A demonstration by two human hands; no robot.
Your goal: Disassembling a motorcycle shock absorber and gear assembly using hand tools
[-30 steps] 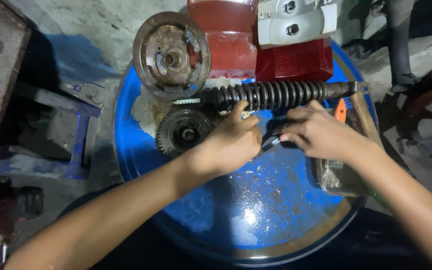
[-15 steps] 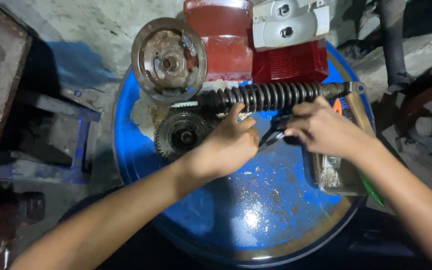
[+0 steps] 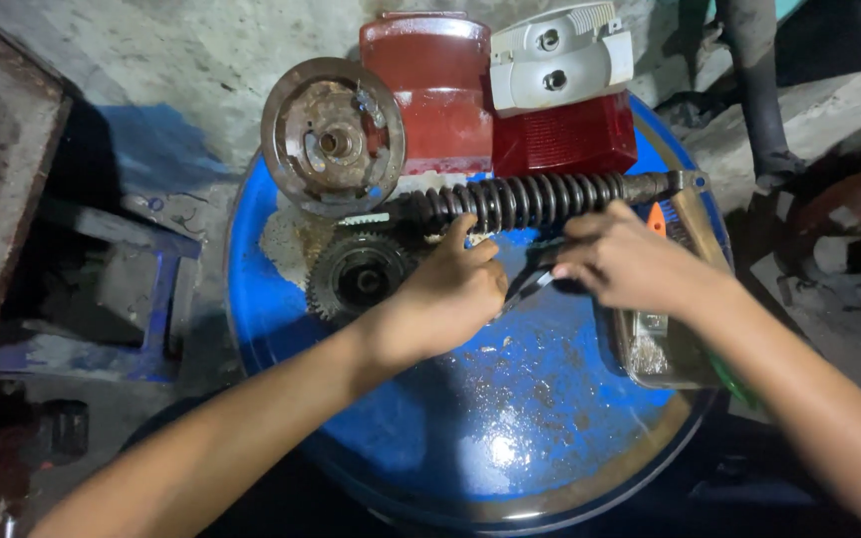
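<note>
On the blue drum lid (image 3: 510, 438) my left hand (image 3: 448, 294) curls around a small part I cannot make out, its thumb touching the black coil-spring shock absorber (image 3: 530, 199). Just to the right, my right hand (image 3: 625, 261) pinches a thin dark metal tool (image 3: 528, 291) whose tip points toward the left hand. A toothed gear (image 3: 356, 274) lies left of my left hand. What sits between the two hands is hidden by the fingers.
A rusty round hub (image 3: 331, 134) leans at the lid's far left. Behind the spring stand a red housing (image 3: 430, 85), a red lens block (image 3: 570, 134) and a white plastic cover (image 3: 560, 55). A metal tray (image 3: 665, 354) sits at the right edge, with a blue stand (image 3: 122, 309) on the floor at left.
Both hands have stayed together by the spring. My right hand has shifted slightly and the thin tool now shows more clearly between the hands.
</note>
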